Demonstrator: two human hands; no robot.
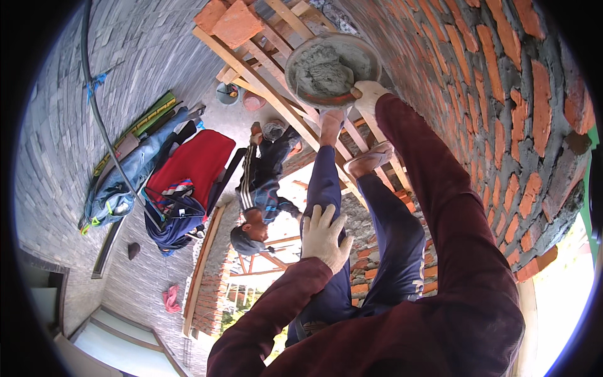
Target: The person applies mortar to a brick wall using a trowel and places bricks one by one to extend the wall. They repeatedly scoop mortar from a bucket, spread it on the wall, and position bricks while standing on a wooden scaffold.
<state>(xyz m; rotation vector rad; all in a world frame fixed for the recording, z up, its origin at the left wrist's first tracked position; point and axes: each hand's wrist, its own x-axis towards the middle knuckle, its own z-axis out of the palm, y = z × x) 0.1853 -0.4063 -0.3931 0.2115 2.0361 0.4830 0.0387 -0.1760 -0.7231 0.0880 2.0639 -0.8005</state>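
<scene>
- R hand (370, 96), in a pale glove, grasps the near-right rim of a round basin (317, 98); thumb shows over the rim, other fingers mostly hidden.
- Basin: nr the far end of the wooden scaffold (251, 74), btwn its L edge & the brick wall (465, 81); can't tell if it rests on the planks or is held up off them.
- Grey mix (320, 66), wet-looking & lumpy, heaped in the basin, mostly to the L.
- L hand (325, 235), also gloved, grips nothing: palm down, fingers spread on the L trouser leg (323, 182), well apart from the basin.
- Feet on the scaffold planks: L foot (330, 129) just by the basin's near rim, R foot (369, 162) in a sandal, nearer the wall side.
- Orange bricks (237, 25) at the scaffold's far L corner.
- Co-worker (257, 188) in a dark cap, lower down, past the scaffold's L edge.
- Bucket (228, 94) & reddish tub (254, 101) on the floor, also off that L edge.
- Red cloth (191, 163) & blue jeans (113, 196) hang farther L, nr the grey wall (56, 125).
</scene>
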